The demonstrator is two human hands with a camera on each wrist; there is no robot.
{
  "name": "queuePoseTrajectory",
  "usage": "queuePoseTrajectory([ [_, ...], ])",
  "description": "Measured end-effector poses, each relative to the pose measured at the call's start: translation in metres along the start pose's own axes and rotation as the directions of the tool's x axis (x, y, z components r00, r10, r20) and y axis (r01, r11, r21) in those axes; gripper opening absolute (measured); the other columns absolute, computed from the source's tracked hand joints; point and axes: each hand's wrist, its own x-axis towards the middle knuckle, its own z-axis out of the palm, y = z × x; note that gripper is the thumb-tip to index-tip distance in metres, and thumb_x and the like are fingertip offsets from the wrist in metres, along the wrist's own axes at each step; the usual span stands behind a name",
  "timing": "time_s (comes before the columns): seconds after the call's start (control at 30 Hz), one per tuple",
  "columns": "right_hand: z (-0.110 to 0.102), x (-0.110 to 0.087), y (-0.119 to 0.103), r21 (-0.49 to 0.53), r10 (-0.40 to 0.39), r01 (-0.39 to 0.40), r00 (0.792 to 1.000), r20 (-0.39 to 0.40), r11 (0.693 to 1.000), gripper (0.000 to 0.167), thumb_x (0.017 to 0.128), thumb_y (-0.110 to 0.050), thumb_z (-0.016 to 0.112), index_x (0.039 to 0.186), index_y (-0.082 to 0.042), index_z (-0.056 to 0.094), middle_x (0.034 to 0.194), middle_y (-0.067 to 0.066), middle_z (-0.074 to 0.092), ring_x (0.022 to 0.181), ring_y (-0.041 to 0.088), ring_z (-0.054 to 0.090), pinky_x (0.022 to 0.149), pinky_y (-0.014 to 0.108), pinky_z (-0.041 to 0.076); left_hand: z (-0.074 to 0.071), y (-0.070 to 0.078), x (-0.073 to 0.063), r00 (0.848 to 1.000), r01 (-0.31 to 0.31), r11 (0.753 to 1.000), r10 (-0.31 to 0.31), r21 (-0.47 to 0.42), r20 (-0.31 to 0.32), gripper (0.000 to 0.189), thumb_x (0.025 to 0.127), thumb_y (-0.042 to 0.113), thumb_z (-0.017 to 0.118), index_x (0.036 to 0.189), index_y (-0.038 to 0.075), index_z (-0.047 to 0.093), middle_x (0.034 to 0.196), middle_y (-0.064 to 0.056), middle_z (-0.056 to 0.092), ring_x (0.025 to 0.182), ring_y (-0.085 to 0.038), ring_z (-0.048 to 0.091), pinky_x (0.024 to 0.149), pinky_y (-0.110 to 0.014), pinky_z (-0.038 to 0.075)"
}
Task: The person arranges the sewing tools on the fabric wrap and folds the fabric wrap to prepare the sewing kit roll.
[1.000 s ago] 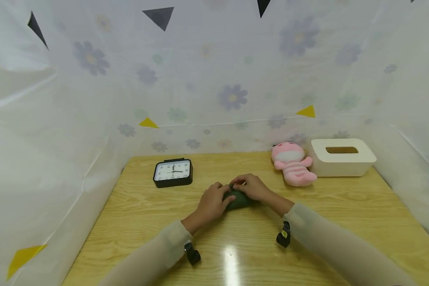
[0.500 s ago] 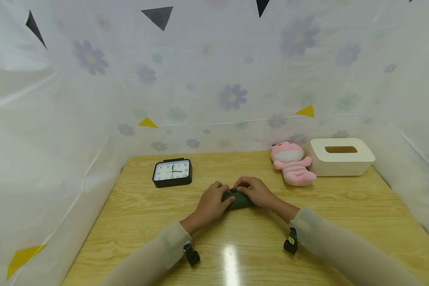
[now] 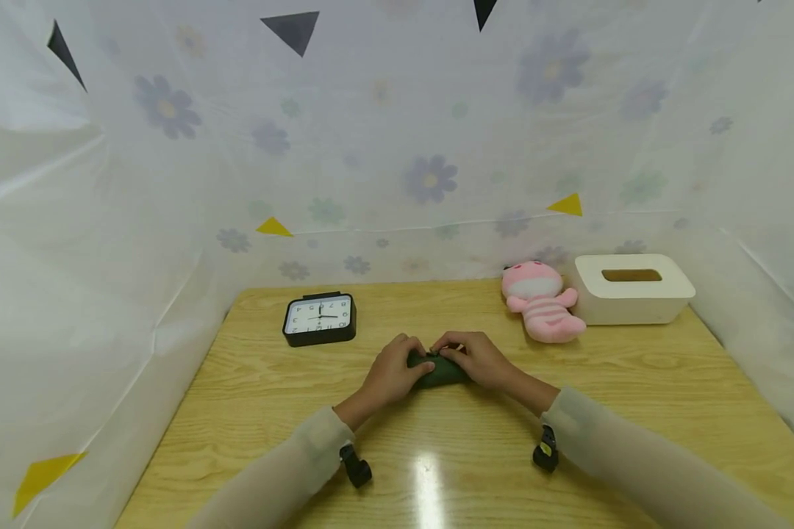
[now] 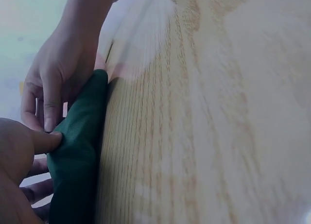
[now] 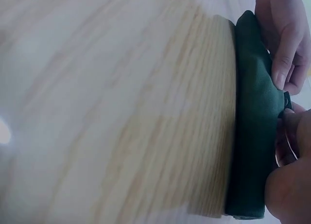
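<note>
A dark green fabric pencil case [image 3: 445,372] lies on the wooden table in the middle of the head view. My left hand [image 3: 392,369] grips its left part, thumb on the near side and fingers behind the top edge. At the top edge my right hand [image 3: 481,360] pinches a small dark tab [image 5: 287,98], which looks like a zipper pull, between thumb and finger. In the left wrist view the case [image 4: 77,131] stretches between both hands. The right wrist view shows its smooth near side [image 5: 252,136]; its far side is hidden.
Behind on the left, a black-framed clock [image 3: 320,319] lies face up. A pink plush toy [image 3: 542,303] leans at the back right beside a white tissue box [image 3: 635,308]. Flower-patterned white sheeting [image 3: 370,147] encloses the table's back and sides.
My right hand has moved a little right and toward me along the pencil case's top edge, away from the left hand. The left hand keeps its grip in almost the same place.
</note>
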Motion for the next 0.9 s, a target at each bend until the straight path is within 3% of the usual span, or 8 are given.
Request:
queuePoseTrajectory([
  [0.23,-0.002,-0.005,-0.001,-0.096,-0.078,0.078,0.997,0.008,0.992,0.023,0.097,-0.015,0.074,0.120,-0.017,0.075,0.097,-0.005,0.072,0.078,0.010,0.062,0.068,0.027,0.053,0.001,0.001,-0.001,0.999,-0.032,0.999,0.032,-0.038,-0.012,0.019,0.099,0.030,0.072,0.117,0.027,0.063,0.116,-0.005,0.062,0.102,-0.023,0.062,0.084,-0.042,0.053],
  [0.43,-0.001,-0.008,-0.004,-0.120,-0.063,0.063,0.998,0.003,0.991,0.023,0.095,-0.014,0.075,0.118,-0.019,0.075,0.098,-0.007,0.072,0.081,0.010,0.063,0.072,0.026,0.054,0.003,0.003,-0.003,0.994,-0.105,0.994,0.104,-0.029,-0.030,0.013,0.099,0.024,0.072,0.110,0.023,0.066,0.114,-0.001,0.065,0.105,-0.021,0.063,0.089,-0.044,0.054],
  [0.73,0.001,-0.011,-0.003,-0.126,-0.050,0.047,0.999,-0.018,0.991,0.023,0.095,-0.016,0.075,0.117,-0.020,0.076,0.098,-0.009,0.073,0.080,0.005,0.063,0.071,0.026,0.055,0.003,0.004,-0.004,0.990,-0.134,0.991,0.134,-0.014,-0.043,0.010,0.098,0.023,0.072,0.106,0.021,0.066,0.110,-0.001,0.065,0.102,-0.023,0.065,0.086,-0.043,0.054],
  [0.9,0.003,-0.011,-0.001,-0.113,-0.069,0.066,0.997,-0.021,0.991,0.024,0.095,-0.016,0.075,0.118,-0.020,0.075,0.107,-0.007,0.075,0.084,0.004,0.065,0.072,0.025,0.056,0.004,0.004,-0.004,0.989,-0.140,0.990,0.140,-0.013,-0.049,0.009,0.098,0.023,0.073,0.104,0.022,0.065,0.109,0.001,0.065,0.102,-0.020,0.065,0.086,-0.042,0.054],
])
